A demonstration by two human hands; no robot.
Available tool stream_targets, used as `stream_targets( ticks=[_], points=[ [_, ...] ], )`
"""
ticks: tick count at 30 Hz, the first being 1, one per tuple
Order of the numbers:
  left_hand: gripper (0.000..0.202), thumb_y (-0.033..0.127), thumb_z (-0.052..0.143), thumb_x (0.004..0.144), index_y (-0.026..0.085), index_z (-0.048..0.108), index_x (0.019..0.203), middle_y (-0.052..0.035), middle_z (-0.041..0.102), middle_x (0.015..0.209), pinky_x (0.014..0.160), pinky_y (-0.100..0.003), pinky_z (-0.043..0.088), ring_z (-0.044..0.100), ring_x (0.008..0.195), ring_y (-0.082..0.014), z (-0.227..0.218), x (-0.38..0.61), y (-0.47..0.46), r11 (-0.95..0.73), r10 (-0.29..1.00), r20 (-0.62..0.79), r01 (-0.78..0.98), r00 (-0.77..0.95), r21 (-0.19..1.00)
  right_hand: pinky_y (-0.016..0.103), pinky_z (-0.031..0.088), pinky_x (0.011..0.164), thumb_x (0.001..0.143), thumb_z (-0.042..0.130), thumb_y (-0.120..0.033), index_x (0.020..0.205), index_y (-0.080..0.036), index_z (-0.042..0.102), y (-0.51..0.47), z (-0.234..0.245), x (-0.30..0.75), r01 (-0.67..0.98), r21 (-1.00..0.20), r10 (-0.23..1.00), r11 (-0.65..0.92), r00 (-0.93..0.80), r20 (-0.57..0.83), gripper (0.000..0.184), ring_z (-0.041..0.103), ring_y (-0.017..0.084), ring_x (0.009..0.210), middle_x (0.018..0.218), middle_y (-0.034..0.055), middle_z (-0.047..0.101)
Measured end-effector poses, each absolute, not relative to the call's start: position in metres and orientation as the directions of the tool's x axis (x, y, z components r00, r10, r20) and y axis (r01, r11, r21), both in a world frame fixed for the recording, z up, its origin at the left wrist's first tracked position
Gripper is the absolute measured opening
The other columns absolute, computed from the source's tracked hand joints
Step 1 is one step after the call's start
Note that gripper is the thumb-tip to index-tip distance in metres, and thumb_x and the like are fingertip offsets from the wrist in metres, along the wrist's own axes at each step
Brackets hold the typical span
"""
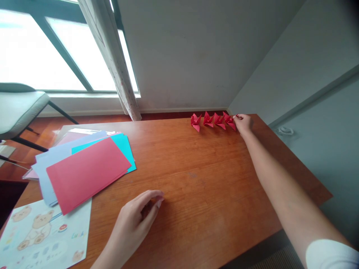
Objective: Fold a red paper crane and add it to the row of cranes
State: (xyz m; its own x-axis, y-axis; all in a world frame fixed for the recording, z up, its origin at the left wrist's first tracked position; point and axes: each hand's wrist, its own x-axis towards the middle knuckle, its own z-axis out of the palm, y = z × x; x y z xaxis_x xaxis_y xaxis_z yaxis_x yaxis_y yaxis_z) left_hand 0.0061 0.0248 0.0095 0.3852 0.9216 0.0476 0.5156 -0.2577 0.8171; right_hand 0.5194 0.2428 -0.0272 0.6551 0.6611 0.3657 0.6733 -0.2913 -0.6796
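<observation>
Several red origami cranes stand in a row near the far edge of the table. At the left end of that row is one crane (pixel 196 122), with a slightly wider gap beside it. My right hand (pixel 243 123) reaches far forward, thumb and fingertips pinched on the rightmost paper crane (pixel 229 121). Closer to me, my left hand (pixel 140 215) rests over the wooden tabletop. Its fingers are curled, thumb and index tips drawn together, and nothing shows in them. A stack of red paper sheets (pixel 89 172) is nearest to it, up and to the left.
Under the red paper lie turquoise sheets (pixel 125 149) and pale blue sheets (pixel 46 179). A white mat with bear drawings (pixel 47 235) covers the table's near left corner. The wooden table (pixel 190 160) ends close to the wall. Beyond it are a chair (pixel 22 108) and a curtain (pixel 112 52).
</observation>
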Motion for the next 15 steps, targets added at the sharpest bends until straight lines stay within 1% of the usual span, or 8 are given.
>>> stream_targets(
  ticks=[3,10,12,15],
  points=[
    [0.019,0.028,0.053,0.093,0.024,0.071,0.100,-0.0031,0.079,0.090,0.068,-0.022,0.059,0.076,0.079,-0.0176,0.009,0.005,0.025,-0.250,0.922,0.036,0.521,0.386,0.816,0.037,0.055,0.080,0.076,0.072,-0.028,0.083,-0.016,0.077,0.243,-0.026,0.517,0.669,-0.683,0.658,-0.293,0.659,0.364,0.015,0.074,0.028,0.084,0.083,0.0118,0.078],
    [0.018,0.026,0.054,0.094,0.025,0.070,0.101,-0.0015,0.079,0.091,0.068,-0.021,0.057,0.075,0.078,-0.0162,0.008,0.004,0.023,-0.245,0.920,0.029,0.515,0.391,0.821,0.037,0.054,0.079,0.075,0.073,-0.028,0.076,-0.018,0.073,0.240,-0.022,0.509,0.652,-0.701,0.643,-0.289,0.674,0.362,0.010,0.072,0.027,0.080,0.076,0.0093,0.076],
    [0.018,0.026,0.054,0.094,0.025,0.070,0.101,-0.0015,0.079,0.091,0.068,-0.021,0.057,0.076,0.079,-0.0164,0.008,0.004,0.024,-0.240,0.920,0.025,0.512,0.392,0.824,0.038,0.054,0.080,0.076,0.071,-0.029,0.077,-0.018,0.071,0.234,-0.018,0.506,0.647,-0.709,0.633,-0.282,0.681,0.369,0.011,0.070,0.027,0.081,0.077,0.0094,0.075],
    [0.018,0.028,0.054,0.094,0.025,0.070,0.102,-0.0024,0.079,0.093,0.069,-0.022,0.058,0.076,0.081,-0.0173,0.008,0.004,0.024,-0.229,0.920,0.012,0.511,0.392,0.829,0.039,0.052,0.083,0.082,0.065,-0.033,0.085,-0.018,0.068,0.219,-0.010,0.500,0.638,-0.727,0.627,-0.253,0.681,0.379,0.016,0.068,0.026,0.085,0.086,0.0107,0.073]
  ],
)
